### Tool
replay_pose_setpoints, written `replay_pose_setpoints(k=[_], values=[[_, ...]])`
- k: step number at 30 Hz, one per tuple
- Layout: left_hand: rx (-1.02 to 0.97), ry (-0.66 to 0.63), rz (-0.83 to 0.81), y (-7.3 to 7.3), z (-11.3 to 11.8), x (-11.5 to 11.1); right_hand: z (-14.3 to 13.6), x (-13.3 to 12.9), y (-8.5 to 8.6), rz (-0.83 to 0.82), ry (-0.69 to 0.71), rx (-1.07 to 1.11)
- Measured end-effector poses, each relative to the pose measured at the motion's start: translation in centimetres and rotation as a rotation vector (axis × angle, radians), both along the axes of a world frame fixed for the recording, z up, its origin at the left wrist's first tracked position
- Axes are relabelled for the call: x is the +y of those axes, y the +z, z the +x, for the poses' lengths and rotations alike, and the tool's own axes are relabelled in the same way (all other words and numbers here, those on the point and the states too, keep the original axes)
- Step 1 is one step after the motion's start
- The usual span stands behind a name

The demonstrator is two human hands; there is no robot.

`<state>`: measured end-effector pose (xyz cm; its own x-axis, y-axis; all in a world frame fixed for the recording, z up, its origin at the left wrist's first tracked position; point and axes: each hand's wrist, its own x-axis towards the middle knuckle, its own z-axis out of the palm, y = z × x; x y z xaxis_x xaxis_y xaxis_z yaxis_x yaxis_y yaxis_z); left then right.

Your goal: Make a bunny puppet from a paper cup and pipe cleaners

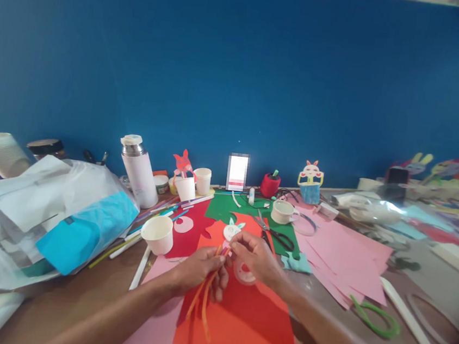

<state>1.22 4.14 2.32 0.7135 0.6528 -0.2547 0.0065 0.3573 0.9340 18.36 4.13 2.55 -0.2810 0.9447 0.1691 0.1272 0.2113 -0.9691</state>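
My left hand (211, 268) is closed around thin orange pipe cleaners (205, 314), whose loose ends hang down over orange paper. Close beside it, my right hand (256, 254) pinches at the lower edge of a small white paper bunny face (231, 231) with green-lined ears. A bit of pink and purple shows between the two hands; the fingers partly hide how the pieces meet. Under both hands lies an orange paper sheet (238, 326). Just beyond the right hand are dark-handled scissors (282, 239) and a roll of tape (283, 212).
At left are a white paper cup (158, 234), a flask (139, 173) and a plastic bag (67, 188). Finished cup figures (310, 186) stand along the blue wall. Pink sheets (340, 249) and a green pipe cleaner bundle (378, 320) lie at right.
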Motion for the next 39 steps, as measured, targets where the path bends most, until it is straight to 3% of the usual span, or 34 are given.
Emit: replay_pose_setpoints(k=[12,25,33,39], values=[[0.003,-0.003,0.01,-0.4,-0.3,0.3,0.3,0.2,0.6,-0.033,0.012,0.041],[-0.028,-0.028,-0.016,0.4,0.0,-0.3,0.0,0.4,-0.3,0.095,-0.091,-0.157],[-0.084,-0.04,-0.041,0.3,-0.1,-0.1,-0.3,0.1,-0.2,-0.006,0.018,0.016],[-0.123,-0.039,-0.044,-0.5,-0.2,0.1,-0.6,0.1,-0.4,-0.022,-0.028,0.021]])
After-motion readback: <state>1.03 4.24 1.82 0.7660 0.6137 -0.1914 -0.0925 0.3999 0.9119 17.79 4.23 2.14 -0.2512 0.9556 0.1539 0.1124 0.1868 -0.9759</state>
